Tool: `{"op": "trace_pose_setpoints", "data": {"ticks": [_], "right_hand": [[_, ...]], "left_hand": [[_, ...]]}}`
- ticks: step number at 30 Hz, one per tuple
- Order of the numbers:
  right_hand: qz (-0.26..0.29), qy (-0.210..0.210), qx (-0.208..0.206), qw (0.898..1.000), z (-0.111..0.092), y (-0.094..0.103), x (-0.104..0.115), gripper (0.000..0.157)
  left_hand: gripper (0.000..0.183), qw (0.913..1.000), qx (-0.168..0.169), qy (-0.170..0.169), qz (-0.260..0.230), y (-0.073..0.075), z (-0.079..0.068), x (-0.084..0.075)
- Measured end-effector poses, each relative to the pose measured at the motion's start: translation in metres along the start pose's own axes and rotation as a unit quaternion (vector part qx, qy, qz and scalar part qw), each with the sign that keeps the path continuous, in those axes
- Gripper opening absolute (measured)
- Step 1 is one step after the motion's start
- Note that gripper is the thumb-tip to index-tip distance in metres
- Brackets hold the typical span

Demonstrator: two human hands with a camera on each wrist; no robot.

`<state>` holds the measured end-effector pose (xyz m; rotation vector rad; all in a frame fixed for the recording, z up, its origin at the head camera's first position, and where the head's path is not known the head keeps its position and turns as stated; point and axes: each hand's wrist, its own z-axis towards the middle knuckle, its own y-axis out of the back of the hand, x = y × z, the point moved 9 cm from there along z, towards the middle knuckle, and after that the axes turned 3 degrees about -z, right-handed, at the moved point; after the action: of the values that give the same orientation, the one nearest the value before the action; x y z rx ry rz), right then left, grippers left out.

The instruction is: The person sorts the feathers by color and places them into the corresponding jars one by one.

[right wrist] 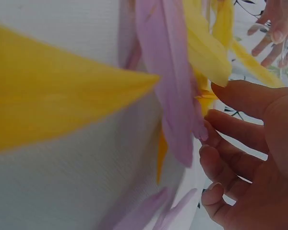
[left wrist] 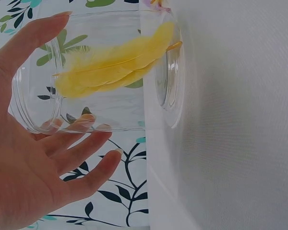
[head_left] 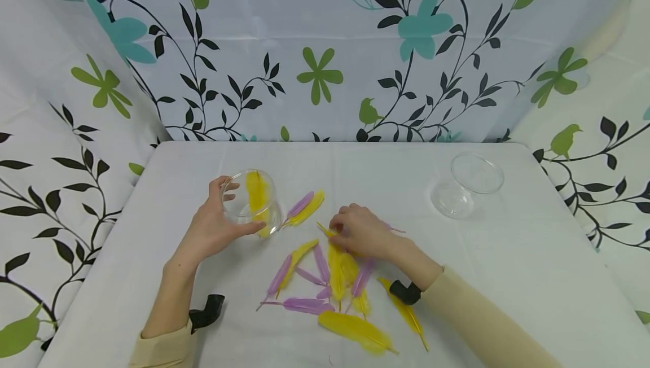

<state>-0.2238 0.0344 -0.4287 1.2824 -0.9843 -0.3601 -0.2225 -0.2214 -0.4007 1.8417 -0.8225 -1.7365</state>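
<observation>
At the left of the table, my left hand (head_left: 215, 224) holds a clear glass jar (head_left: 235, 203), thumb on one side and fingers on the other. A yellow feather (left wrist: 115, 62) leans inside the jar, reaching from its base toward its mouth. My right hand (head_left: 363, 232) is over the far end of a loose pile of yellow feathers (head_left: 335, 272) and purple feathers (head_left: 322, 263). In the right wrist view its thumb and index finger stand apart around a thin yellow quill (right wrist: 206, 97), beside a purple feather (right wrist: 170, 72).
One purple and one yellow feather (head_left: 311, 207) lie just right of the jar. A large yellow feather (head_left: 355, 329) is nearest the front, with another yellow one (head_left: 406, 312) below my right wrist. A second clear glass jar (head_left: 452, 201) stands at the back right. Leaf-patterned curtains (head_left: 320, 74) surround the white table.
</observation>
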Motion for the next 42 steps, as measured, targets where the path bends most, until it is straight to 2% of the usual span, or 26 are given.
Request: {"op": "trace_pose_setpoints", "data": {"ticks": [11, 19, 31, 37, 42], "right_hand": [[-0.014, 0.007, -0.049, 0.999, 0.003, -0.007, 0.002, 0.007], [0.016, -0.003, -0.05, 0.999, 0.004, -0.007, -0.002, 0.003], [0.07, -0.045, -0.145, 0.986, 0.003, 0.03, -0.01, 0.01], [0.094, -0.027, -0.173, 0.98, 0.002, 0.046, -0.01, 0.01], [0.083, -0.005, -0.209, 0.974, 0.002, 0.059, -0.008, 0.01]], "left_hand": [[0.116, 1.0, 0.001, 0.003, 0.001, 0.001, 0.0, -0.001], [0.115, 1.0, -0.001, 0.001, -0.001, 0.001, -0.001, -0.002], [0.115, 1.0, 0.0, 0.006, 0.003, 0.0, -0.001, -0.002], [0.115, 1.0, 0.001, 0.007, 0.002, 0.0, -0.001, -0.001], [0.116, 1.0, 0.003, 0.009, 0.002, 0.0, -0.002, -0.001]]}}
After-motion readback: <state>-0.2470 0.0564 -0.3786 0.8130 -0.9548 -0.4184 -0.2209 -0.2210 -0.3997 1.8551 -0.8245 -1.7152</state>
